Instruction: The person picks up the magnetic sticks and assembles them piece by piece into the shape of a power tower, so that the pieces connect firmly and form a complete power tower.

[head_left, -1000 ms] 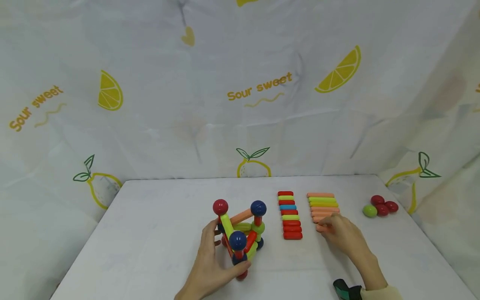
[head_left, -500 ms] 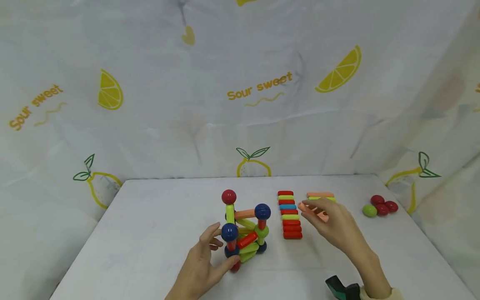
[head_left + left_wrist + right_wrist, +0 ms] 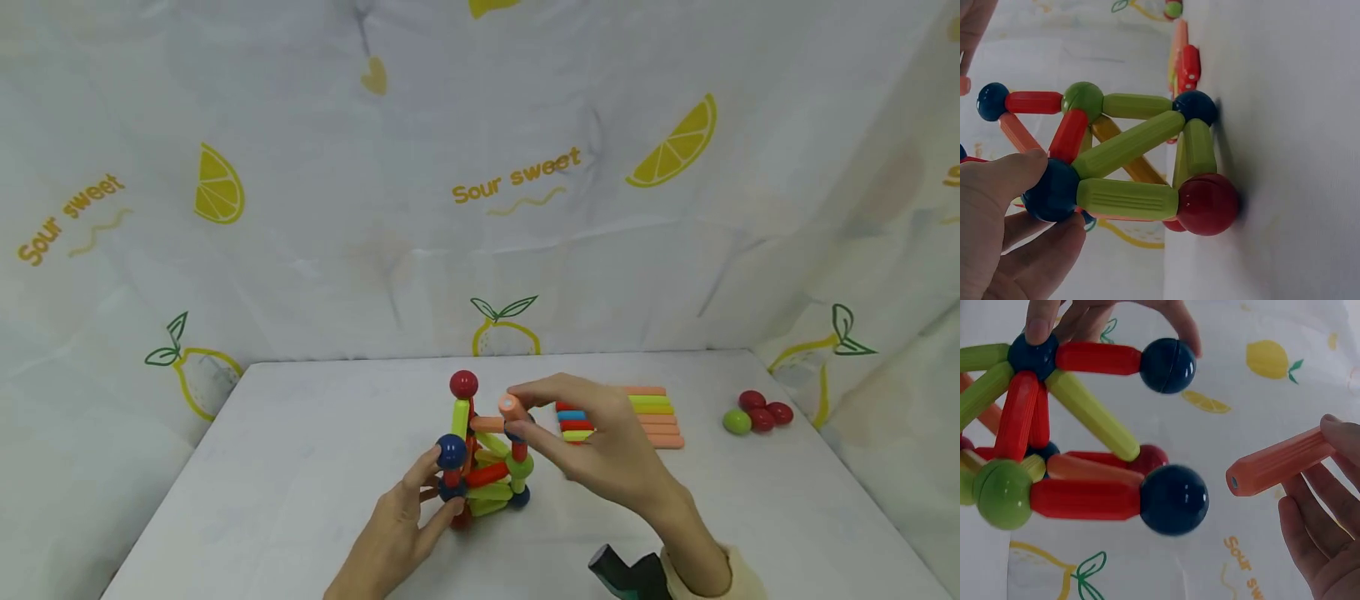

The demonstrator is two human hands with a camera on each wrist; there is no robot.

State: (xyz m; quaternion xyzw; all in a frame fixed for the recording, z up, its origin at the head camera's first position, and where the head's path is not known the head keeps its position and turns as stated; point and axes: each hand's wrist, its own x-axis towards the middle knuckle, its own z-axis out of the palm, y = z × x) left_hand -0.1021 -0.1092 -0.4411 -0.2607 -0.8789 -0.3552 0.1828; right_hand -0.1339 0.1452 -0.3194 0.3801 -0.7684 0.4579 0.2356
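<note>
Lemon-printed cloth (image 3: 300, 283) hangs behind the white table (image 3: 285, 483). Near the table's middle stands your ball-and-stick frame (image 3: 489, 474); your left hand (image 3: 393, 529) grips it at a dark blue ball (image 3: 1052, 190), thumb and fingers on different sides. Beside the frame's top, your right hand (image 3: 611, 450) pinches an orange stick (image 3: 1282, 461), its free end apart from the nearest blue ball (image 3: 1174, 500). Rows of coloured sticks (image 3: 652, 409) lie to your right; beyond them cluster red balls (image 3: 761, 419) and one green ball (image 3: 737, 422).
</note>
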